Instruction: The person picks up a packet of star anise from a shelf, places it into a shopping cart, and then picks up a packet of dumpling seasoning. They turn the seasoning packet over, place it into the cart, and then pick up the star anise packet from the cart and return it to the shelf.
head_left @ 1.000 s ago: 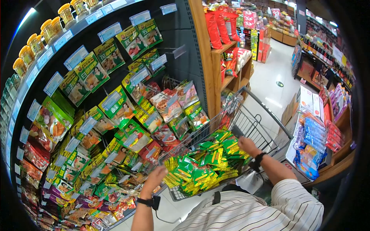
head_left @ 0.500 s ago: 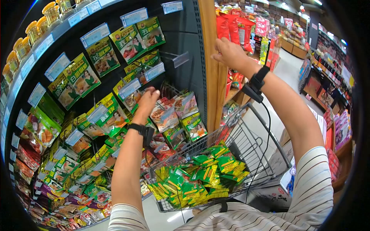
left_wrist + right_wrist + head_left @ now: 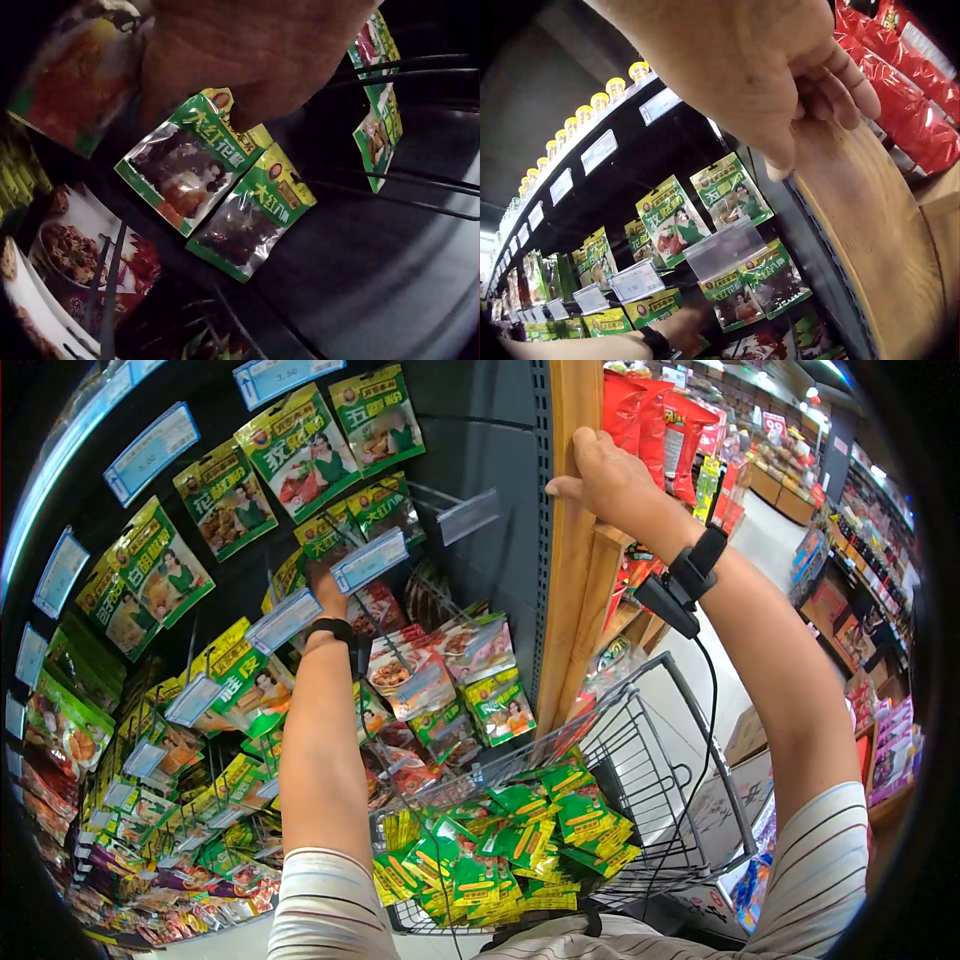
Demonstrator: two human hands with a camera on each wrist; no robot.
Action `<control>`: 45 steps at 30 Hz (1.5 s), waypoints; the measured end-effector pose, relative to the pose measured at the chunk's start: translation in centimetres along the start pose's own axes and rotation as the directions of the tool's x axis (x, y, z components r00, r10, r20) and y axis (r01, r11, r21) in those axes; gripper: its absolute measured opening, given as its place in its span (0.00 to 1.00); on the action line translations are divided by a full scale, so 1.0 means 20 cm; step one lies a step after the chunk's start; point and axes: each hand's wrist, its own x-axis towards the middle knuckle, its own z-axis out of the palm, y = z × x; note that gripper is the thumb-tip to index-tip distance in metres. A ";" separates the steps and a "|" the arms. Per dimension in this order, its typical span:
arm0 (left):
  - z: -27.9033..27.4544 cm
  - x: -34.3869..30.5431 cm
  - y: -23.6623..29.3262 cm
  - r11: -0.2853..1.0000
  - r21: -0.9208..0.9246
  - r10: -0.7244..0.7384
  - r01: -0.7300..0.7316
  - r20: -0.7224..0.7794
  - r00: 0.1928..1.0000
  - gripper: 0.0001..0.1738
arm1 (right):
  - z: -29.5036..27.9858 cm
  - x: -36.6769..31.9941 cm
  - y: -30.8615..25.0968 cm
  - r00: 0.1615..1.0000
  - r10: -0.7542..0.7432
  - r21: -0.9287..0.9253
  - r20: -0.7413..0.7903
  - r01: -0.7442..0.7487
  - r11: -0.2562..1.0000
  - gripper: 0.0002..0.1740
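My left hand (image 3: 328,592) reaches in among hanging spice packets, partly behind price tags. In the left wrist view this hand (image 3: 255,56) covers the top of a green and yellow spice packet (image 3: 184,165), with another packet (image 3: 251,214) hanging beside it. The left fingers are mostly hidden, so I cannot tell whether they hold the packet. My right hand (image 3: 615,475) is up at a wooden shelf post (image 3: 572,580), holding nothing. In the right wrist view its fingers (image 3: 844,90) bend loosely over the wood, the thumb along the post's near edge.
Below my arms stands a wire shopping cart (image 3: 690,860) with a heap of green and yellow packets (image 3: 510,840) in it. Metal hooks with price tags (image 3: 370,560) stick out from the rack. Red bags (image 3: 680,440) stand behind the post. A cable (image 3: 712,700) hangs from my right wrist.
Both hands have risen from beside the cart. The left went up and forward into the hanging packets, the right up to the wooden post. The view has moved closer to the rack.
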 end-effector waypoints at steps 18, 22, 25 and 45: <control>0.06 0.14 -0.03 0.912 -0.364 -0.193 0.190 0.030 0.981 0.16 | 0.01 -0.01 0.00 0.999 -0.018 0.026 -0.029 0.019 0.999 0.35; 0.10 0.08 -0.12 0.789 -0.582 -0.232 0.196 0.013 0.973 0.15 | 0.02 -0.01 -0.01 1.000 0.011 0.026 -0.026 -0.010 1.000 0.35; 0.16 0.00 -0.16 0.772 -0.634 -0.140 0.048 -0.095 0.986 0.15 | 0.01 -0.01 -0.02 0.999 0.041 0.069 -0.001 -0.041 0.997 0.33; -0.22 -0.57 0.73 0.815 -0.466 -0.384 0.346 0.015 0.923 0.36 | 0.01 -0.01 -0.03 0.999 0.053 0.112 0.001 -0.052 0.992 0.33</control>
